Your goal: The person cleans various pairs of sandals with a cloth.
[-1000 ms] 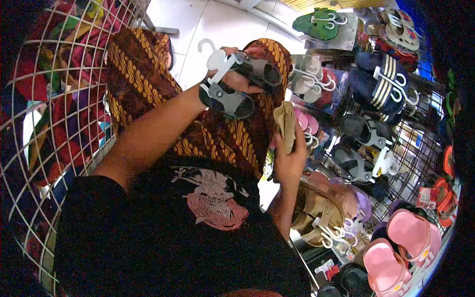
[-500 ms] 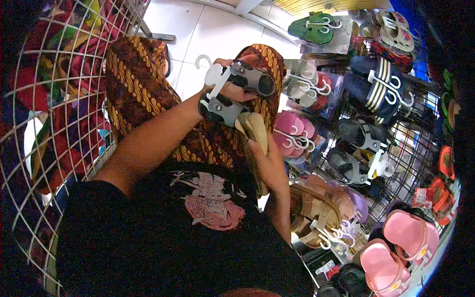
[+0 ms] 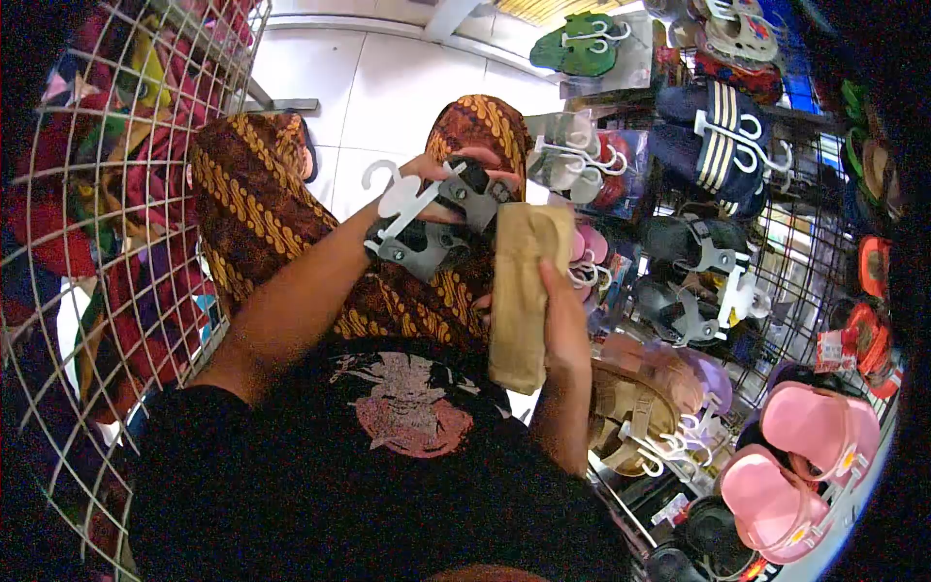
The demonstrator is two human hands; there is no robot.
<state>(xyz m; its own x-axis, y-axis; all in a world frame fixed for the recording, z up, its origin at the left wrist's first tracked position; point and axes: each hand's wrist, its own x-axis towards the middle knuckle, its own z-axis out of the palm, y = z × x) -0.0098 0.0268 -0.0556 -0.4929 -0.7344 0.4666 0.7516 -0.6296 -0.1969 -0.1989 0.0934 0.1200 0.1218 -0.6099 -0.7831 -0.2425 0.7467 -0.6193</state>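
Observation:
My left hand is closed on a pair of grey and black sandals joined by a white plastic hanger, held above my patterned trousers. The hanger's hook points up and left. My right hand grips a folded tan cloth, thumb on its face and fingers mostly hidden behind it. The cloth is upright, its upper end overlapping the right edge of the nearer sandal in this view.
On the right, a dark wire rack carries footwear: navy striped sandals, green clogs, pink clogs and brown sandals. A white wire mesh with colourful cloth behind it stands left. White floor tiles lie ahead.
The tan cloth has turned from edge-on to show its broad folded face and moved slightly right of the sandals. The sandals have shifted a little left and down in view.

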